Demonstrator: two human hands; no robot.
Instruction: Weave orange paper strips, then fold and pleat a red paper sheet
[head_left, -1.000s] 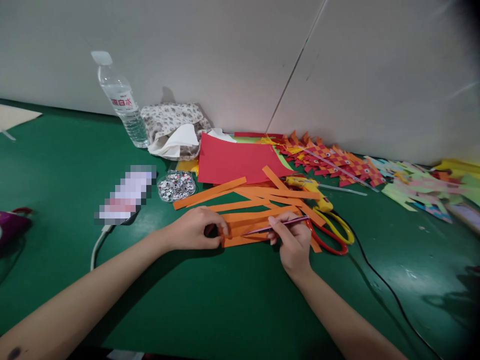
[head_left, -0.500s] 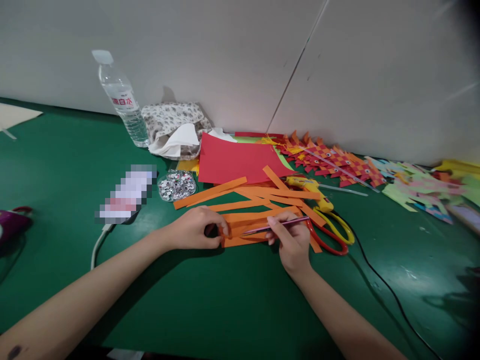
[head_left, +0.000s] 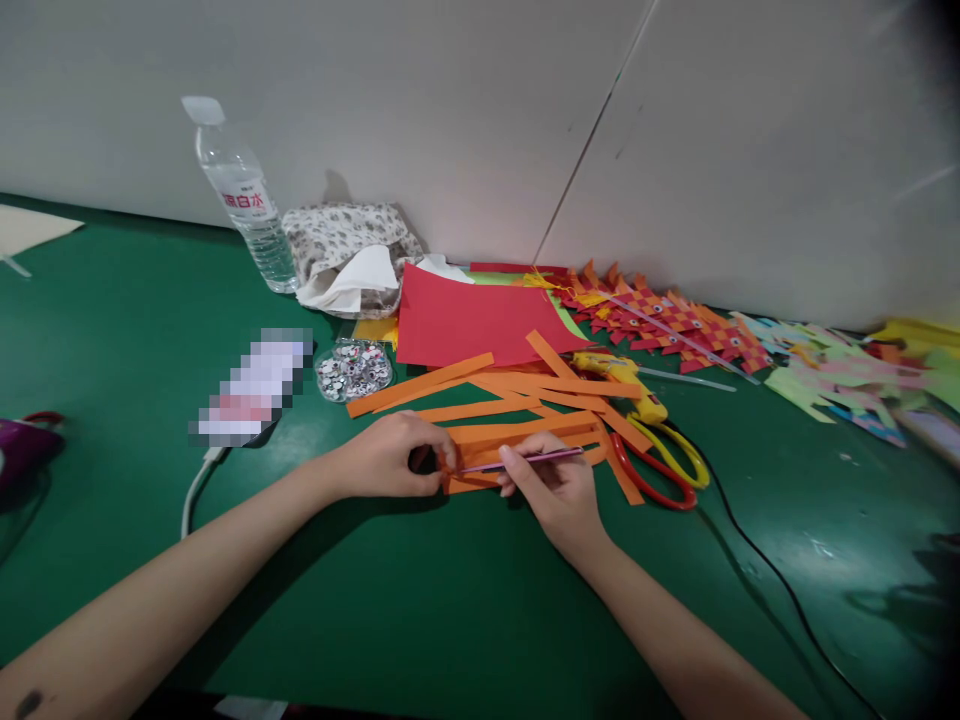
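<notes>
Orange paper strips, where did they lie?

In a loose, crossing heap on the green tabletop, about midway between its near edge and its far edge along the wall, with a red sheet just behind them.

And the hands?

The left hand was curled, thumb and fingertips pinching the left end of the nearest strips. The right hand pinched a thin pinkish pencil between thumb and fingers. The pencil lay low across those same strips, its tip pointing at the left hand's fingers.

Was the tip touching the paper?

I could not tell.

What lay about them?

Red-and-yellow scissors lay just right of the heap, partly under one strip, and a yellow glue gun rested at the heap's far right side. A small tray of googly eyes sat just left of the strips. Along the far edge stood a water bottle beside a flowered pouch, and woven red-and-orange paper fish lay farther right. A black cable ran toward the near right corner.
</notes>
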